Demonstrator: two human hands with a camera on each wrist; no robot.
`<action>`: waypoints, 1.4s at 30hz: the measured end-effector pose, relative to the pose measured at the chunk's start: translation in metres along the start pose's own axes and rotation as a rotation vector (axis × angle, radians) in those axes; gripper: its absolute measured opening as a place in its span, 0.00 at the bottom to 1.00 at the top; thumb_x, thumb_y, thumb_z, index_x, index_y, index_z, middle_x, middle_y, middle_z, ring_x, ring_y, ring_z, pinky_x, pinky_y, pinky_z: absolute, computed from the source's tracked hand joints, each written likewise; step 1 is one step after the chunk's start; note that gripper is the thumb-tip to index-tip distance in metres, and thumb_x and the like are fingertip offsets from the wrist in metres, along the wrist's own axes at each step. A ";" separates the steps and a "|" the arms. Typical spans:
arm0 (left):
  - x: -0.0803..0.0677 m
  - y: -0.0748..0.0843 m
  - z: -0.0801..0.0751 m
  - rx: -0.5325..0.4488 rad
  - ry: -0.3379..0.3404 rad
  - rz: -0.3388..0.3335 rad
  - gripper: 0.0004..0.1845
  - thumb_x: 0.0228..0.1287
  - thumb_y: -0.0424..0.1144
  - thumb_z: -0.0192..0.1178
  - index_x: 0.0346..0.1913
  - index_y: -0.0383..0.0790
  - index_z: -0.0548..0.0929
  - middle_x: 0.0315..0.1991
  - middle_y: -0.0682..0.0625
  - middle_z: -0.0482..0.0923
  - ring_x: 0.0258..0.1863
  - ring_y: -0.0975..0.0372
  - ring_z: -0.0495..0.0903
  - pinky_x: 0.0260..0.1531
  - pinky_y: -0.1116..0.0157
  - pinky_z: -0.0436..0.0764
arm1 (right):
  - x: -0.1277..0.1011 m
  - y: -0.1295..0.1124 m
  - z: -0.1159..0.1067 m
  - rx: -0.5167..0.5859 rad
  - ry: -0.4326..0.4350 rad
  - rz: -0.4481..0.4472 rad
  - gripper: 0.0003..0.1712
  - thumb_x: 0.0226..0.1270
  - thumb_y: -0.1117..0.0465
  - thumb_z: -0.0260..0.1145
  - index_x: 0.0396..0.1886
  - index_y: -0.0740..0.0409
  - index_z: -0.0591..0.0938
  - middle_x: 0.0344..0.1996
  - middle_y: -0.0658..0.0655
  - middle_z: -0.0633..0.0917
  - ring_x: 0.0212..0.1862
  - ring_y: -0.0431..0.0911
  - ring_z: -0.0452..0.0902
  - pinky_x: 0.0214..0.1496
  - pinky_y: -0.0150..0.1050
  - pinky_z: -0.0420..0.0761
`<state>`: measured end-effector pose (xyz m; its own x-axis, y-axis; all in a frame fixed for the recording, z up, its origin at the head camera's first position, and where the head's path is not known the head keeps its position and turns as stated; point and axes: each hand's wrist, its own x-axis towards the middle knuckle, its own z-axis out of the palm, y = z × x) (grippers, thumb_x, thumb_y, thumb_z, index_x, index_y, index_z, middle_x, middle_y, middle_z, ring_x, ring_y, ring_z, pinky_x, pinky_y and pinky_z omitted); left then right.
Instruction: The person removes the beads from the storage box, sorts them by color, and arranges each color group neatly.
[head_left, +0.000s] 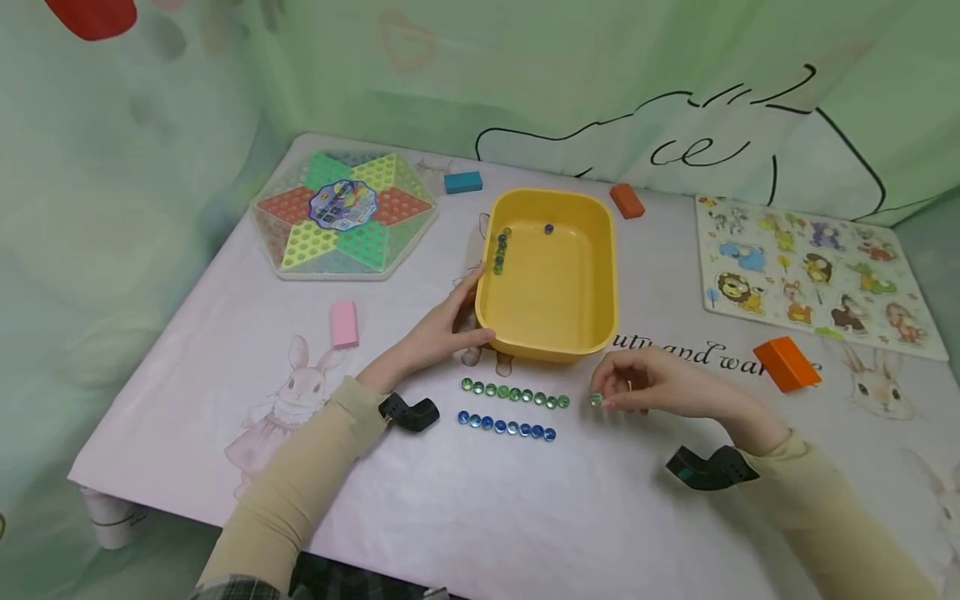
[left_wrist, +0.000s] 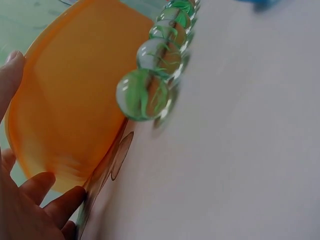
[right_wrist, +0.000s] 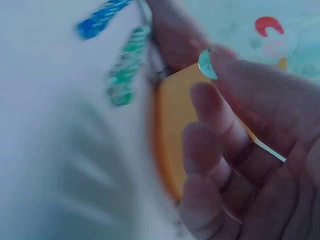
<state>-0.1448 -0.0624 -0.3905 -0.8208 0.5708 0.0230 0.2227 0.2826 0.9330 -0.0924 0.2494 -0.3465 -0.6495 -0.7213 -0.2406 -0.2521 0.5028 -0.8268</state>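
A yellow plastic tub stands mid-table with several marbles along its left inner side and one dark blue marble near its far wall. My left hand rests spread against the tub's near left corner, thumb at the front and fingers along the left wall. To the right of a row of green marbles, my right hand pinches a green marble between thumb and index finger, low over the cloth. A row of blue marbles lies parallel, nearer to me.
A Chinese checkers board lies at the back left, an animal puzzle board at the right. Around the tub are blue, pink and orange blocks. A larger orange block sits beyond my right wrist.
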 end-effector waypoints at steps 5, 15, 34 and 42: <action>-0.004 0.009 -0.001 -0.008 -0.007 0.002 0.46 0.63 0.36 0.58 0.74 0.45 0.38 0.73 0.41 0.48 0.71 0.52 0.49 0.69 0.55 0.50 | 0.005 0.015 0.013 -0.060 0.058 0.071 0.06 0.60 0.58 0.66 0.35 0.52 0.79 0.24 0.47 0.77 0.27 0.39 0.70 0.29 0.29 0.72; -0.003 0.008 -0.001 0.002 -0.005 0.006 0.46 0.63 0.36 0.58 0.74 0.45 0.38 0.73 0.42 0.47 0.71 0.52 0.50 0.69 0.56 0.51 | 0.015 0.019 0.028 -0.162 0.152 0.118 0.06 0.56 0.60 0.69 0.32 0.53 0.80 0.21 0.45 0.75 0.24 0.35 0.68 0.27 0.28 0.70; 0.000 0.000 0.000 0.001 -0.003 -0.002 0.46 0.62 0.38 0.59 0.74 0.48 0.38 0.73 0.44 0.47 0.72 0.55 0.50 0.69 0.56 0.51 | 0.011 -0.001 0.013 -0.221 0.038 0.116 0.10 0.58 0.54 0.67 0.38 0.52 0.81 0.23 0.44 0.75 0.27 0.36 0.68 0.30 0.28 0.70; 0.009 -0.028 0.003 0.002 0.011 0.023 0.47 0.61 0.46 0.60 0.73 0.63 0.38 0.73 0.53 0.48 0.71 0.62 0.51 0.69 0.57 0.51 | 0.018 -0.049 -0.037 -0.224 -0.280 -0.052 0.09 0.62 0.55 0.64 0.41 0.50 0.80 0.26 0.42 0.77 0.30 0.37 0.72 0.30 0.29 0.73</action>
<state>-0.1569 -0.0632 -0.4170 -0.8213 0.5684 0.0490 0.2432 0.2711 0.9313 -0.1184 0.2296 -0.2915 -0.4177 -0.8358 -0.3563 -0.4507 0.5311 -0.7174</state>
